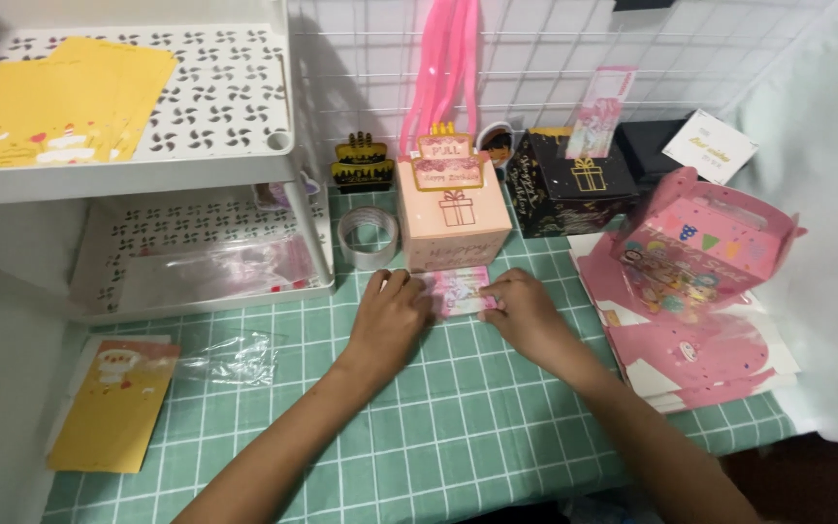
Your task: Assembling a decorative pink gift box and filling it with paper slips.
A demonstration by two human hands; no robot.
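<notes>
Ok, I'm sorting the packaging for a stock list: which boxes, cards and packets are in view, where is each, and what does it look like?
Pink gift box: square, behind the hands, gold cake topper.
Black gift box: right of the pink one, gold print.
Pink carry box: far right, with handle, on flat pink sheets.
White card: back right, tilted.
Yellow envelopes: top shelf, left.
Yellow envelope: tablecloth, front left.
Small pink packet: between left hand and right hand.

Pink gift box (453,218) stands beside black gift box (571,184); pink handled carton (695,252) right.
</notes>
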